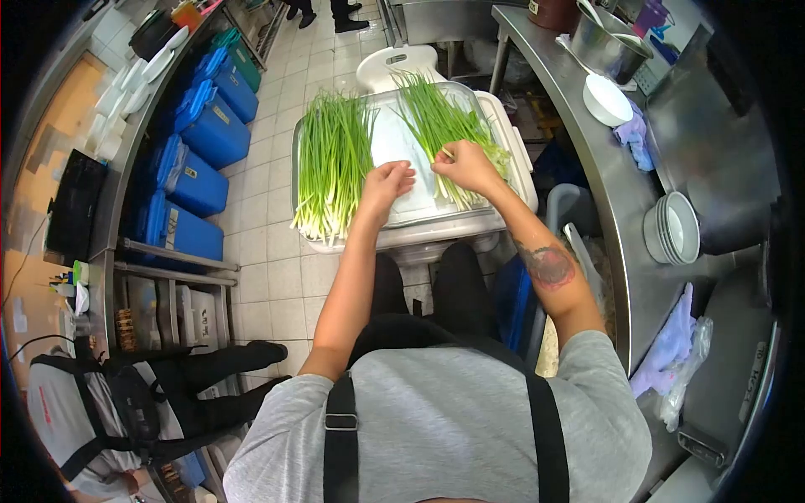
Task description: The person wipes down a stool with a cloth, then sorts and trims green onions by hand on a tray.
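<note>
A metal tray point(411, 215) lies in front of me with two piles of spring onions. The larger left pile point(334, 159) has its white ends toward me. Over the right pile point(436, 109) is my right hand point(468, 168), its fingers pinched on a spring onion point(447, 154). My left hand point(387, 186) hovers above the tray's bare middle, beside the left pile. Its fingers are curled closed, and whether anything is inside them is hidden. Some paler, crumpled leaves point(500, 158) show at the tray's right edge.
Under the tray is a pale plastic tub point(521, 172), with a white cutting board point(401, 65) behind. Blue bins point(201, 126) line the left. A steel counter point(579, 126) on the right carries bowls point(671, 228) and cloths. Another person point(109, 411) stands at left; feet show at the top.
</note>
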Action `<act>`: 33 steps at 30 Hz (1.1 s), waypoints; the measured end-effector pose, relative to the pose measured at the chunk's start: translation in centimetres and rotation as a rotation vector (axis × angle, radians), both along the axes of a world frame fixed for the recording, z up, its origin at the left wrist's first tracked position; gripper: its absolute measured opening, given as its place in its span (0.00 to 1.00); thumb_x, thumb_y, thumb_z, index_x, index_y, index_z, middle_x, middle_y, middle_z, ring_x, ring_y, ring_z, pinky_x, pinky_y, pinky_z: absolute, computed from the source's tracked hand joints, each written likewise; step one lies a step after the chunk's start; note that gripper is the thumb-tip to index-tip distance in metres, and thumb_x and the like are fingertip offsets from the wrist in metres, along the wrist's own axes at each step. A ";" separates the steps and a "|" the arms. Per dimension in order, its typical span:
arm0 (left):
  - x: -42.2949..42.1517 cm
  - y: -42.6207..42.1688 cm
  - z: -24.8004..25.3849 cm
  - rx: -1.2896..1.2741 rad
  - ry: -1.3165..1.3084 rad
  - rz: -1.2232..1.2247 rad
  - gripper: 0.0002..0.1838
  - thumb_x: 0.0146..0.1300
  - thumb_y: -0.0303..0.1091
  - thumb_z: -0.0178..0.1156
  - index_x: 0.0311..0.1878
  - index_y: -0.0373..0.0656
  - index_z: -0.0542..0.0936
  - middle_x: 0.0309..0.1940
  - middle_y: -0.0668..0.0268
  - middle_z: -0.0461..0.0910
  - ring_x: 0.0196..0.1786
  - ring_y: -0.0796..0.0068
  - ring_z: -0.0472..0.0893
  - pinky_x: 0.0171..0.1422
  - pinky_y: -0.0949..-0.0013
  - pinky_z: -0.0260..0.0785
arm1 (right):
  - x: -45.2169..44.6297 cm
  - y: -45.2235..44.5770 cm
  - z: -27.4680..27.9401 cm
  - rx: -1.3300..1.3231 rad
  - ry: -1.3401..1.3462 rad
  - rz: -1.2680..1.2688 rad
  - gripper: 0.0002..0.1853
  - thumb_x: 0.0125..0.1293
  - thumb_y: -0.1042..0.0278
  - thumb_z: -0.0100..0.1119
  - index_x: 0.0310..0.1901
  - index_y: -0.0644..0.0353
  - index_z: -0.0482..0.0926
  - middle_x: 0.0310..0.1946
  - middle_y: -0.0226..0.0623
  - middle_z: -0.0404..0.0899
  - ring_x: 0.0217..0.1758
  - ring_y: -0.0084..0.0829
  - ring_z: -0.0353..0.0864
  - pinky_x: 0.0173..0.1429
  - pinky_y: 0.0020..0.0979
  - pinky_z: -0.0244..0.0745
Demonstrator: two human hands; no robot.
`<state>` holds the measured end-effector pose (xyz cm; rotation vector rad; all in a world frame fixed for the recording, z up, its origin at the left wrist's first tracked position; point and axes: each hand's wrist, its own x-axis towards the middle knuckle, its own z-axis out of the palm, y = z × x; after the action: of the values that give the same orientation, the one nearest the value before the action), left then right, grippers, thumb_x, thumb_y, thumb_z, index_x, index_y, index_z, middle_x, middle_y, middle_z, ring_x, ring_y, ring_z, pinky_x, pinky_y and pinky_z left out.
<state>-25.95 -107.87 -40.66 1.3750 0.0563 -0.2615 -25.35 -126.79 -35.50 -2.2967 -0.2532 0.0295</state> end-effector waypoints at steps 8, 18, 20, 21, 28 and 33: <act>0.8 -1.4 2.1 -0.353 -0.109 0.092 0.11 0.61 0.28 0.57 0.46 0.35 0.73 0.38 0.65 0.77 0.40 0.74 0.77 0.51 0.66 0.72 | 0.4 -0.2 -0.8 0.434 0.196 0.244 0.12 0.52 0.69 0.62 0.37 0.65 0.78 0.24 0.34 0.80 0.25 0.19 0.74 0.31 0.23 0.67; -0.3 -1.5 5.3 -0.526 -0.125 -0.009 0.15 0.60 0.26 0.57 0.51 0.39 0.73 0.41 0.64 0.78 0.43 0.75 0.77 0.48 0.68 0.71 | -0.1 -0.4 0.8 0.717 0.506 0.318 0.12 0.56 0.70 0.61 0.42 0.61 0.77 0.22 0.25 0.74 0.22 0.13 0.65 0.24 0.17 0.57; -0.1 -1.6 4.8 -0.512 -0.175 0.023 0.15 0.60 0.26 0.58 0.52 0.38 0.72 0.41 0.64 0.78 0.43 0.76 0.77 0.47 0.69 0.71 | -0.2 -0.3 0.7 0.699 0.485 0.307 0.12 0.56 0.69 0.62 0.42 0.61 0.78 0.22 0.25 0.74 0.23 0.13 0.66 0.25 0.17 0.58; 0.1 -1.6 4.5 -0.506 -0.199 0.039 0.16 0.60 0.26 0.58 0.52 0.38 0.72 0.41 0.64 0.78 0.43 0.76 0.77 0.47 0.70 0.71 | -0.2 -0.1 0.3 0.662 0.432 0.299 0.12 0.56 0.68 0.62 0.41 0.61 0.78 0.23 0.25 0.75 0.23 0.13 0.67 0.26 0.17 0.59; 0.6 -1.9 3.6 -0.275 -0.229 0.139 0.15 0.59 0.24 0.58 0.51 0.35 0.73 0.39 0.64 0.77 0.38 0.78 0.77 0.41 0.73 0.73 | -0.1 1.7 -1.1 0.547 0.051 0.130 0.10 0.56 0.65 0.63 0.34 0.64 0.80 0.25 0.25 0.76 0.28 0.17 0.70 0.34 0.22 0.66; 0.6 -2.3 3.6 -0.301 -0.154 0.223 0.15 0.61 0.24 0.55 0.51 0.32 0.71 0.39 0.61 0.76 0.40 0.73 0.78 0.48 0.66 0.76 | -0.2 1.7 -0.9 0.712 0.117 0.094 0.07 0.60 0.67 0.60 0.32 0.62 0.79 0.24 0.22 0.74 0.26 0.13 0.66 0.29 0.19 0.60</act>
<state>-25.33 -110.15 -37.02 1.0741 0.0399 0.0242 -25.57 -125.10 -36.42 -1.5690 -0.2602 0.1036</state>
